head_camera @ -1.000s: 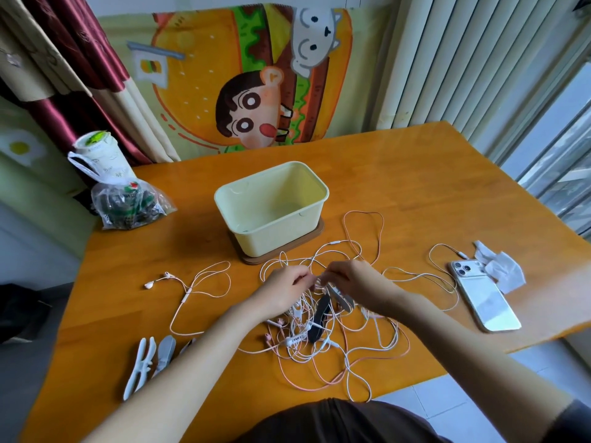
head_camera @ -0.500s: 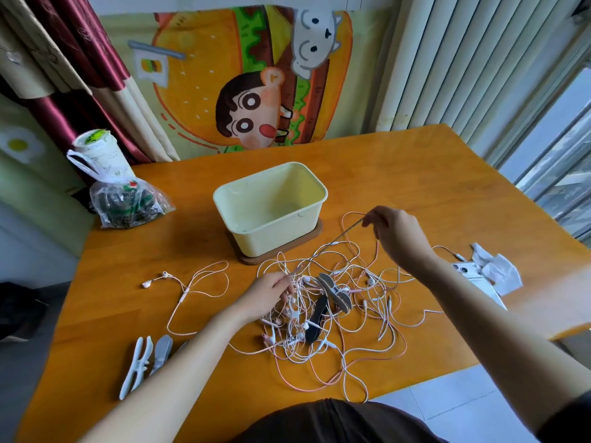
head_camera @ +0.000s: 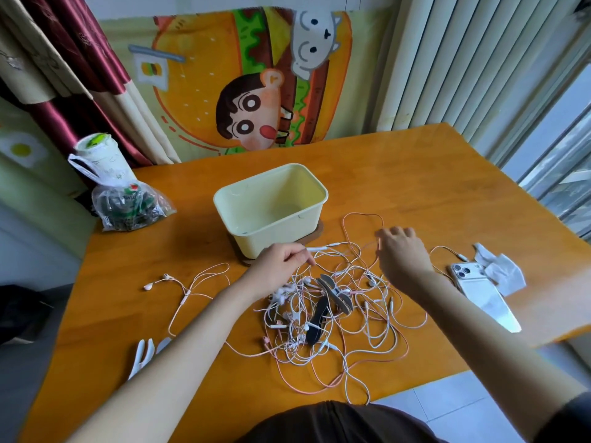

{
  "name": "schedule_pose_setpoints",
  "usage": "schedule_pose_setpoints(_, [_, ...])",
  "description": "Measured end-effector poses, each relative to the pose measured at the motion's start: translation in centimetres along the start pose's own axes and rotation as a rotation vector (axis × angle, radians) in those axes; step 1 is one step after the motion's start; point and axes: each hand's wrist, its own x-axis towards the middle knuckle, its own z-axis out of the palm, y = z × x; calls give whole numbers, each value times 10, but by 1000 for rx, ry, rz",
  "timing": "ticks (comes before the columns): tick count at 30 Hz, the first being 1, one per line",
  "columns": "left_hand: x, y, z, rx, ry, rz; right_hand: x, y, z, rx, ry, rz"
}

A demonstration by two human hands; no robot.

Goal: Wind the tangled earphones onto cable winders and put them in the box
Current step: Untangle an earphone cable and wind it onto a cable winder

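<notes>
A tangle of white and pink earphones (head_camera: pixel 281 295) lies on the tabletop (head_camera: pixel 415 187) just before a cream box (head_camera: pixel 271 228), with two dark winders (head_camera: pixel 335 293) caught in it. The left hand (head_camera: pixel 278 263) pinches the earphones' cable in its grip. The right hand (head_camera: pixel 403 254) touches the tangle's far edge, and I cannot tell whether its grip is closed.

Bright daylight from window (head_camera: pixel 563 148) at right; sheen on table (head_camera: pixel 415 187) far side. Soft shadow beside box (head_camera: pixel 265 235). Fisheye bending at edges, corners soft. Slight motion blur on right hand (head_camera: pixel 403 254); earphones (head_camera: pixel 287 318) sharp in centre.
</notes>
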Motion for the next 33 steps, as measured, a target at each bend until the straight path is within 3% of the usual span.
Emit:
schedule_pose_setpoints(2, [-1, -12, 13, 53, -74, -31, -14, -22, -2, 57, -53, -230])
schedule_pose_setpoints(4, [-1, -19, 26, 102, -114, -50, -30, -49, -4, 270, -178, -436])
schedule_pose_setpoints(6, [-1, -22, 34, 132, -117, -104, -39, -67, 0, 412, -308, -520])
schedule_pose_setpoints(10, [-13, -29, 37, -6, -110, -122, -43, -72, 13, 474, -371, -470])
schedule_pose_setpoints(14, [-24, -43, 31, -94, -104, -160, -38, -65, 20, 467, -295, -427])
schedule_pose_setpoints(21, [-35, -76, 28, 42, -149, -287, -16, -43, 17, 441, -142, -247])
schedule_pose_setpoints(33, [-42, -74, 23, -460, -146, -383, -11, -28, 47, 310, -300, -88])
